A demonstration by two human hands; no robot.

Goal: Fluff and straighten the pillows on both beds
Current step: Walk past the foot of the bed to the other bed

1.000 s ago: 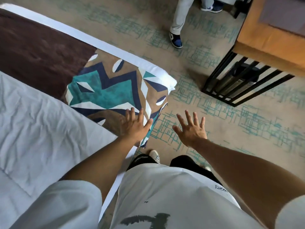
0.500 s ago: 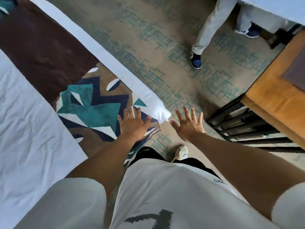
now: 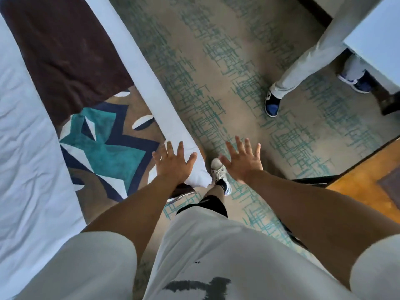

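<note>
A white-sheeted bed (image 3: 28,169) carries a brown and teal patterned runner (image 3: 101,135) across its foot.

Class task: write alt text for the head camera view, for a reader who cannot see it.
Both hands reach forward with fingers spread, the left hand over the corner of the bed, the right hand over patterned carpet. A second person's legs stand beyond.

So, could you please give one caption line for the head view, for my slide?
Both hands open at the bed corner: left hand over the bed runner, right hand above the carpet.
</note>
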